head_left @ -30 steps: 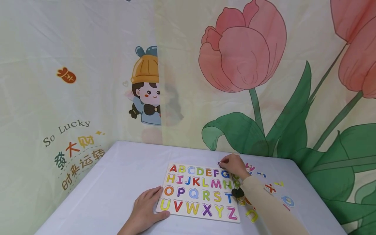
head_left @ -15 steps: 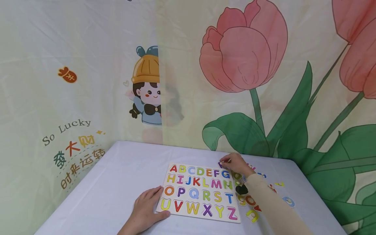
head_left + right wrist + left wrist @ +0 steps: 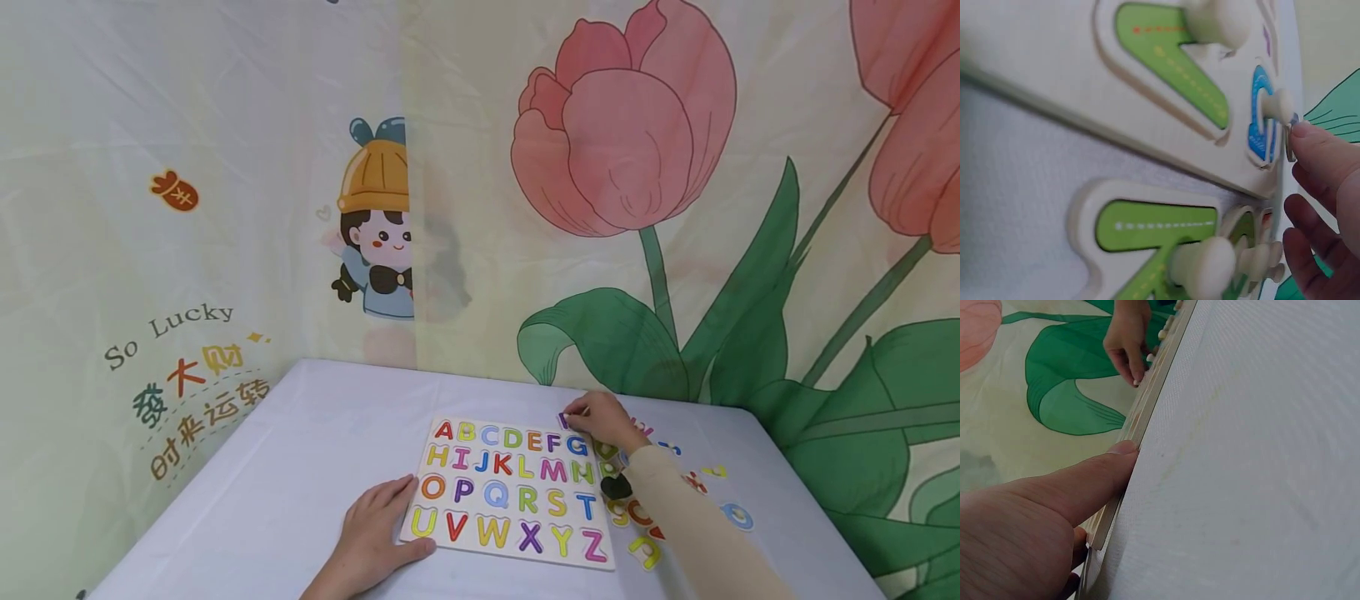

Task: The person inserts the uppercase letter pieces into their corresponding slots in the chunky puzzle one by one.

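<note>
The white alphabet puzzle board (image 3: 486, 518) lies on the table, with coloured letters in rows from A to Z. My left hand (image 3: 375, 525) rests at its near left corner, thumb along the front edge and fingers against the left side. In the left wrist view the thumb (image 3: 1079, 484) touches the board's edge (image 3: 1154, 394). Just beyond the far right corner, my right hand (image 3: 603, 417) pinches a purple letter piece (image 3: 564, 421). That piece (image 3: 1290, 142) appears edge-on in the right wrist view, near the blue G (image 3: 1259, 119); its letter is partly hidden by the fingers.
Several loose letter pieces lie right of the board, among them a yellow one (image 3: 645, 552) and a blue one (image 3: 737, 516). The right sleeve (image 3: 690, 517) hides part of them. A printed curtain (image 3: 480, 250) hangs behind the table (image 3: 300, 450).
The right hand has shifted slightly right, and more of the purple letter piece shows in its pinch. The left hand stays in place at the board's corner.
</note>
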A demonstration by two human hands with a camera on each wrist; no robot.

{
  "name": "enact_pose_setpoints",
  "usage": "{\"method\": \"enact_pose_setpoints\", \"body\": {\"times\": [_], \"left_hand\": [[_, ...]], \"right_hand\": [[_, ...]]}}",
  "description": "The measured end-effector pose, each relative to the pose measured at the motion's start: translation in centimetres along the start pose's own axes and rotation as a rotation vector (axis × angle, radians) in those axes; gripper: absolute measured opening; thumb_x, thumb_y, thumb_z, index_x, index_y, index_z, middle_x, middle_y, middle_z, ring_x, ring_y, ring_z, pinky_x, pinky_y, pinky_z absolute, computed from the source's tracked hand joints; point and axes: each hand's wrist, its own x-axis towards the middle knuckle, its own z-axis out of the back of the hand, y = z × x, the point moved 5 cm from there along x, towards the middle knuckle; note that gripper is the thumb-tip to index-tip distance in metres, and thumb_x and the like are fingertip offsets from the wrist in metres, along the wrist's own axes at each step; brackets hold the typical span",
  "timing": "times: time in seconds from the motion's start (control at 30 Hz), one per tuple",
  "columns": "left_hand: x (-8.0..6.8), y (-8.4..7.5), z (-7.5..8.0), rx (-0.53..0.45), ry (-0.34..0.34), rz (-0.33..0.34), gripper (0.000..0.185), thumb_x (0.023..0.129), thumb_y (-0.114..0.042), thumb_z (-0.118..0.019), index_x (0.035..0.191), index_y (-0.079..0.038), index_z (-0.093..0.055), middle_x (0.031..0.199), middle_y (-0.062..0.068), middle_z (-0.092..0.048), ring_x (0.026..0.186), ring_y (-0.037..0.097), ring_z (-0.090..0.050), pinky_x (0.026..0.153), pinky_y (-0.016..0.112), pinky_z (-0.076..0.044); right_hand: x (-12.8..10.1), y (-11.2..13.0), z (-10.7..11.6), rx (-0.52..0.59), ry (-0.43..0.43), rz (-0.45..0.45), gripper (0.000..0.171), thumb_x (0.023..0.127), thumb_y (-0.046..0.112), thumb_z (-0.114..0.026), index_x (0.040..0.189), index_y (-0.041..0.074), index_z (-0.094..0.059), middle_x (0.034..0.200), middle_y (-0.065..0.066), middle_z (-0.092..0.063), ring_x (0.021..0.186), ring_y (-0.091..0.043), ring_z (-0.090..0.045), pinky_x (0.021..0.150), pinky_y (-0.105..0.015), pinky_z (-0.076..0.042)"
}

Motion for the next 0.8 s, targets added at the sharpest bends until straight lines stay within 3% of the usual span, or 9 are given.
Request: {"method": "enact_pose_setpoints", "body": {"times": [0.37,0.63,0.8], "left_hand": [[0.0,0.0,-0.1,-0.002,-0.003,0.005,0.104,0.078,-0.061,-0.088,0.16,-0.011,-0.049,0.162,0.009,-0.047,0.147,0.038,-0.037,0.122,0.068,-0.026],[0.1,0.2,-0.5,-0.007,0.0,0.012,0.104,0.077,-0.063,-0.087,0.16,-0.011,-0.049,0.163,0.008,-0.047,0.148,0.037,-0.037,0.122,0.068,-0.026],[0.1,0.1,-0.3,-0.003,-0.005,-0.001,0.104,0.078,-0.062,-0.087,0.16,-0.011,-0.049,0.163,0.009,-0.047,0.148,0.038,-0.037,0.122,0.068,-0.026]], "right_hand": [[-2.1,3.2,0.6,-0.046,-0.074,0.061,0.012,0.097,0.019,-0.08,0.107,0.013,-0.084,0.098,0.002,-0.072,0.086,-0.016,-0.061,0.073,-0.028,-0.054],[-5.4,7.3,-1.5,-0.047,-0.106,0.088,0.006,0.092,0.018,-0.085,0.098,0.016,-0.085,0.088,0.007,-0.069,0.078,-0.012,-0.056,0.067,-0.027,-0.05],[-7.2,9.8,-3.3,-0.012,-0.075,0.123,0.006,0.092,0.019,-0.086,0.097,0.016,-0.085,0.087,0.008,-0.066,0.079,-0.013,-0.054,0.063,-0.025,-0.049]]}}
